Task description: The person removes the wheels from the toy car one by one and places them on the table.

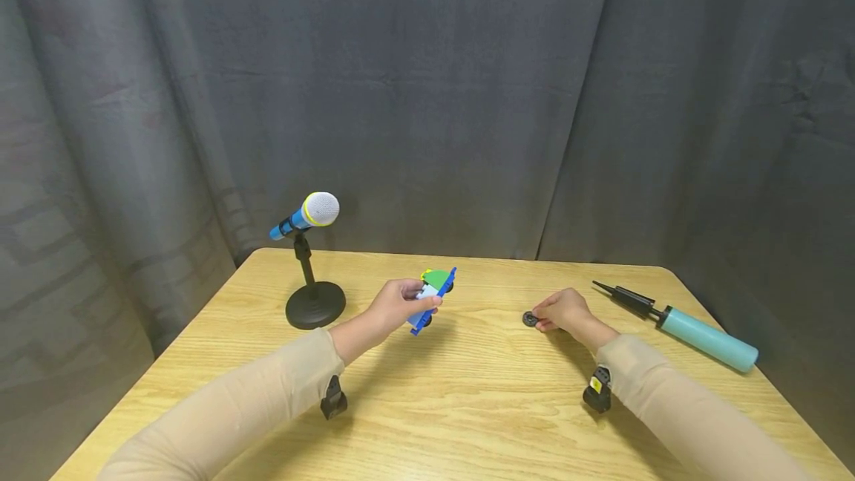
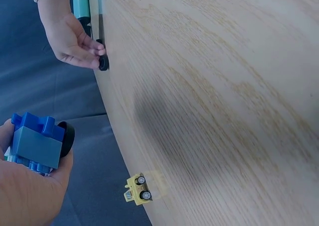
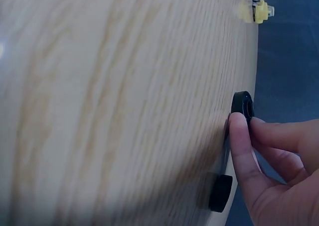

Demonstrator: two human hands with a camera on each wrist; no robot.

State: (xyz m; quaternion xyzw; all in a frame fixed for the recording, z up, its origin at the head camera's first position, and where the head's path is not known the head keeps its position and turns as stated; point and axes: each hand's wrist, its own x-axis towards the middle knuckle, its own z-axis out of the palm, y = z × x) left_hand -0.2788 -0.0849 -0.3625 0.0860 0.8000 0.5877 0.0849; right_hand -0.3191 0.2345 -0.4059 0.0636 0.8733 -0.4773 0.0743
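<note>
The left hand [image 1: 394, 308] grips a blue block-built toy vehicle [image 1: 425, 306] above the table, thumb on the near side. It has a green piece [image 1: 437, 278] on one end and black wheels. In the left wrist view, the vehicle's blue blocks [image 2: 37, 144] and one black wheel [image 2: 68, 138] show between the fingers. Near the table's far side, the right hand [image 1: 568, 312] pinches the edge of a loose black wheel [image 1: 530, 318]. The right wrist view shows that wheel [image 3: 242, 105] tilted at the fingertips.
A blue microphone [image 1: 291, 224] on a black stand [image 1: 315, 305] stands at the left. At the right lies a teal pump [image 1: 709, 338]. A small yellow toy car [image 2: 138, 188] stands near the far edge, mostly hidden in the head view. Another black object [image 3: 221, 193] is near the right hand.
</note>
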